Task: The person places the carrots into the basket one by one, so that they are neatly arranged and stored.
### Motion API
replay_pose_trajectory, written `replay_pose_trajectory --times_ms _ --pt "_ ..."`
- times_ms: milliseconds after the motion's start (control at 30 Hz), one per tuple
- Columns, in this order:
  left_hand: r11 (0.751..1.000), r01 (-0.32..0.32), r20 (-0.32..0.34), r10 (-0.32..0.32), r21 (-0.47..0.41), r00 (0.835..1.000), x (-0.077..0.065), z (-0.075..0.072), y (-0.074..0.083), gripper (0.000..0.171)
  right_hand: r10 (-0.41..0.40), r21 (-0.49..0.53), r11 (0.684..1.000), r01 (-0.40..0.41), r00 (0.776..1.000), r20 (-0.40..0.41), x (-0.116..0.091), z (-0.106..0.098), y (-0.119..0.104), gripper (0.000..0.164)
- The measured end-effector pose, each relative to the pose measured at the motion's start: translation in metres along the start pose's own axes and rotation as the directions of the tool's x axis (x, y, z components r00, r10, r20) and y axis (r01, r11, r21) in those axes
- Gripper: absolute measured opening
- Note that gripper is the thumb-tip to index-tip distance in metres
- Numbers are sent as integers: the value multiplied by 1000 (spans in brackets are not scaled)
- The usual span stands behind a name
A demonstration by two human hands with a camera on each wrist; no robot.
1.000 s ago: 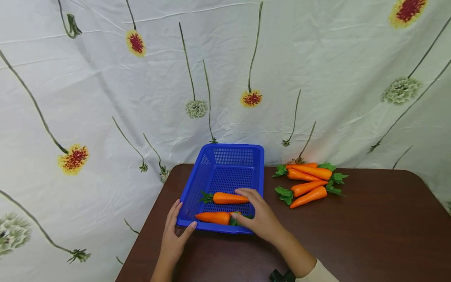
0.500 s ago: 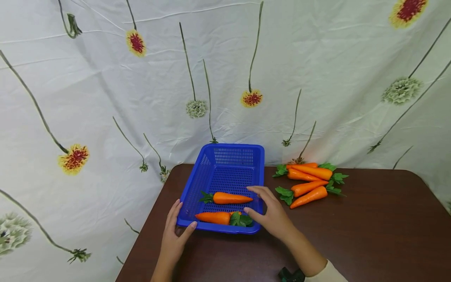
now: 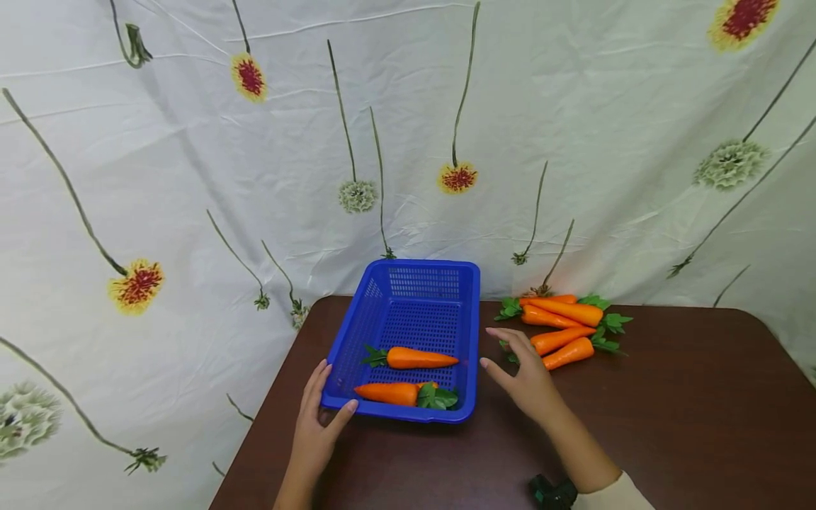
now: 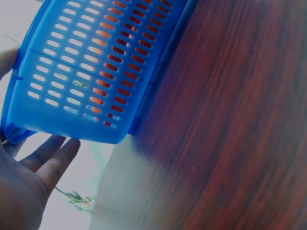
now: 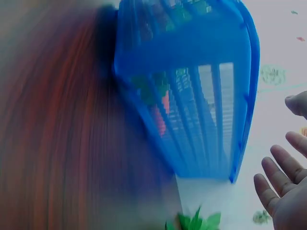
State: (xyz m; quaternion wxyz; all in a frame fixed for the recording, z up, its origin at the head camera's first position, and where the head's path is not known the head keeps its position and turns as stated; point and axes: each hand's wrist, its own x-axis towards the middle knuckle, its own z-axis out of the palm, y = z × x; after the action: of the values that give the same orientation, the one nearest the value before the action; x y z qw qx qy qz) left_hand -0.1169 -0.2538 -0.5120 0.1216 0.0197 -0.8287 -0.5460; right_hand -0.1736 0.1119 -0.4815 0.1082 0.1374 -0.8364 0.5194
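A blue plastic basket (image 3: 473, 340) with slotted walls stands on the table. In it, one carrot (image 3: 417, 358) lies across the middle with its leaves to the left. A second carrot (image 3: 387, 394) lies by the front wall, leaves to the right, partly covering an orange piece behind it. My left hand (image 3: 314, 428) rests at the basket's front left corner, fingers along the left side and thumb at the front rim. In the left wrist view its fingers (image 4: 56, 163) reach straight past the wall. My right hand (image 3: 528, 379) holds nothing, fingers spread, between the basket and several carrots (image 3: 570, 352).
Several carrots (image 3: 583, 313) with green leaves are piled at the back of the brown table (image 3: 688, 411), right of the basket. A white cloth (image 3: 408, 127) printed with flowers hangs behind. A black device (image 3: 551, 492) sits by the right sleeve.
My right hand has moved from over the carrots in the basket, out past its right rim, toward the pile. The left hand and the basket stay in place.
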Motion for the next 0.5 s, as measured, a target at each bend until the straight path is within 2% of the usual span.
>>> replay_pose_trajectory --times_ms 200,500 --pt "1000 -23 -5 23 17 1000 0 1 -1 75 36 -20 999 -37 999 -29 -1 -21 19 52" --pt "1000 -3 -5 3 -9 1000 0 0 -2 75 93 -118 988 -97 995 -39 -9 -49 40 54"
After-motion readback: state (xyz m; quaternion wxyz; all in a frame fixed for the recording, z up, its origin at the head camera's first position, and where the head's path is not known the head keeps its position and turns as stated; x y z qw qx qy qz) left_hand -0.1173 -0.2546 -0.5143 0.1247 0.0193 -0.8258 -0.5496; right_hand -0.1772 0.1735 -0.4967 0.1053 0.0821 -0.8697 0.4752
